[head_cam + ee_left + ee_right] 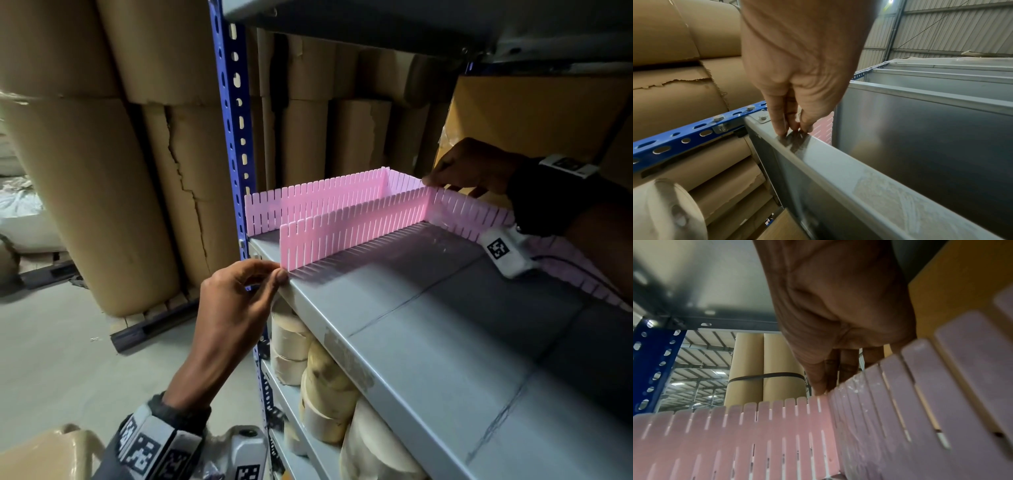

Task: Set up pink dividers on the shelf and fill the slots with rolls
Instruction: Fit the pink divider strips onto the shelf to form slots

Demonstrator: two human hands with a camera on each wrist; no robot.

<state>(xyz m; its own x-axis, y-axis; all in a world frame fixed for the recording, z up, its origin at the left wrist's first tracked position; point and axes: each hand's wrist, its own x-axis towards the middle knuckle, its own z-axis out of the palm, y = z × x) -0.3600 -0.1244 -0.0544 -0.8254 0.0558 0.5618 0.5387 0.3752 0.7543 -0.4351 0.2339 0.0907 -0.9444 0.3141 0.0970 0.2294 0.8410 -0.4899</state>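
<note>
Big rolls [102, 192]: tall brown paper-wrapped cylinders standing on the floor left of and behind the rack; one wrapper is torn down its side.
Rack post [233, 137]: blue, perforated, upright at the shelf's left front corner.
Shelf [428, 325]: grey metal, seen from above in the head view; a second grey shelf sits over it.
Box [534, 113]: yellow-brown, at the right back of the shelf, behind the right hand.
Rolls [325, 387]: pale tape-like rolls packed on the shelf below, under the front lip.
Back divider [315, 198]: pink slotted strip standing upright, running from the post toward the back.
Front divider [342, 233]: pink slotted strip standing on the shelf, parallel to the back one and nearer the camera, meeting the cross divider at its far end.
Cross divider [462, 212]: pink slotted strip running from the back toward the right front, partly under the right wrist.
Left hand [236, 301]: fingers curled, thumb and fingertips pinching the near bottom end of the front divider at the shelf's front lip.
Right hand [472, 168]: palm down, fingertips pressed on the top edge where front and cross dividers meet; whether it pinches, I cannot tell.
</note>
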